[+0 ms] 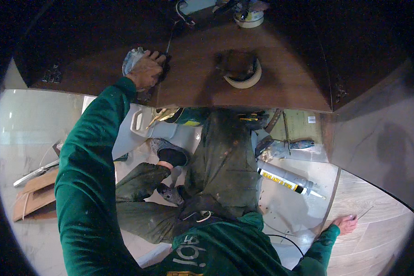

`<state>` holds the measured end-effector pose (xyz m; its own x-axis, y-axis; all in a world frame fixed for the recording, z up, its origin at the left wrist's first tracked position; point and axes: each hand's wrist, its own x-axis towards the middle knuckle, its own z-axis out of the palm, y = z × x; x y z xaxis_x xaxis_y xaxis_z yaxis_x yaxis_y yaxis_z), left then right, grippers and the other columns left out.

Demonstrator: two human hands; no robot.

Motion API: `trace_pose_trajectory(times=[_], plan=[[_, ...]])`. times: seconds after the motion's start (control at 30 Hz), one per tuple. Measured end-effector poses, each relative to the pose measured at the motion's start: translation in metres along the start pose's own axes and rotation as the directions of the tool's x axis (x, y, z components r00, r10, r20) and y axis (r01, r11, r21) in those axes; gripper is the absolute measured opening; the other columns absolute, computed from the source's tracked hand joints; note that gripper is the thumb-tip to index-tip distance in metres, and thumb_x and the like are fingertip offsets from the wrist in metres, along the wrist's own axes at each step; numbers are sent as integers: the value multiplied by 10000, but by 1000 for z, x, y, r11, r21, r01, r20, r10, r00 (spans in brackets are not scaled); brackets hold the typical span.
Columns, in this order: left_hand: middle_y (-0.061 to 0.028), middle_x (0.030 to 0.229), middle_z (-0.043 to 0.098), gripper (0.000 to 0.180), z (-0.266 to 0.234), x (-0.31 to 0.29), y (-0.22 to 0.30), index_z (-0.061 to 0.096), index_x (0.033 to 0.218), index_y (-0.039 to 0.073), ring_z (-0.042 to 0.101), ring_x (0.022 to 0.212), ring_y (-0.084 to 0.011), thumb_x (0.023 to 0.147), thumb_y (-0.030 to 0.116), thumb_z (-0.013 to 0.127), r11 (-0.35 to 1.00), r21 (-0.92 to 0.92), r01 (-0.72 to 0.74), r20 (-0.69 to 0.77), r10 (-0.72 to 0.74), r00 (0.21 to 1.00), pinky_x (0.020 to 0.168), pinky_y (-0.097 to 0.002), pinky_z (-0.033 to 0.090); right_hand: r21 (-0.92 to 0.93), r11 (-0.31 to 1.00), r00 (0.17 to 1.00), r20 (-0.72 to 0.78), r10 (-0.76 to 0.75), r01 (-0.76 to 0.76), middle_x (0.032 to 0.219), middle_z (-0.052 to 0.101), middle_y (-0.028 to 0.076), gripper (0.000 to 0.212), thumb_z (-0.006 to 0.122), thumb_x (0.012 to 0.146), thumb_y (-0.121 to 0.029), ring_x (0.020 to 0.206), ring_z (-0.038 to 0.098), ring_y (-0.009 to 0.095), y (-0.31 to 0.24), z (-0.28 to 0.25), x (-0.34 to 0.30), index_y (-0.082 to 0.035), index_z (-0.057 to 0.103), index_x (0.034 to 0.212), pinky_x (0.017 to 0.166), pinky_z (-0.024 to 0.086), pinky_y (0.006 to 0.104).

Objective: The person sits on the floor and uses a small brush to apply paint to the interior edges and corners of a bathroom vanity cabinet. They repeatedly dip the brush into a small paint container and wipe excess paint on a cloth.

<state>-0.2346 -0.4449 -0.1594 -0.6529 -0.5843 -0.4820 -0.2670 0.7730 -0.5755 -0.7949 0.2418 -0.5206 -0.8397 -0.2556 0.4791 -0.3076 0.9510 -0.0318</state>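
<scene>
Left hand (pixel 146 70) clutches a rag (pixel 132 61) against the panel (pixel 191 64) — wiping, seemingly, where more calls for even pressure — while the right hand (pixel 346 224) pinches a rod (pixel 366 212).

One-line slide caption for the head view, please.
Left hand holds crumpled cloth at brown cabinet panel; right hand out by wood-look floor.

Can see brown boards (pixel 37 191) piled at far left — then a grey cartridge (pixel 280 177) with a pale nozzle (pixel 317 195), lying right of centre — and a cream ring (pixel 243 84) higher in view.
</scene>
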Motion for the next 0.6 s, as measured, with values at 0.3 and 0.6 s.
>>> trace_pose_trajectory(times=[0.3,0.6], plan=[[-147,1322,517,316,6,-12,6,713,912,98,451,1210,-358,655,282,694,997,-66,-45,-17,44,999,1035,-498,327,-35,999,998,50,30,-28,1208,580,96,342,482,977,-355,1156,529,294,-2,-2,1,-141,586,1223,952,400,457],[-141,1350,509,366,20,-13,9,692,901,109,435,1256,-350,626,350,681,990,-119,-76,19,79,997,1085,-503,283,-75,996,998,41,50,-47,1221,566,106,362,479,977,-373,1164,521,308,0,2,-2,-127,577,1223,951,403,477]])
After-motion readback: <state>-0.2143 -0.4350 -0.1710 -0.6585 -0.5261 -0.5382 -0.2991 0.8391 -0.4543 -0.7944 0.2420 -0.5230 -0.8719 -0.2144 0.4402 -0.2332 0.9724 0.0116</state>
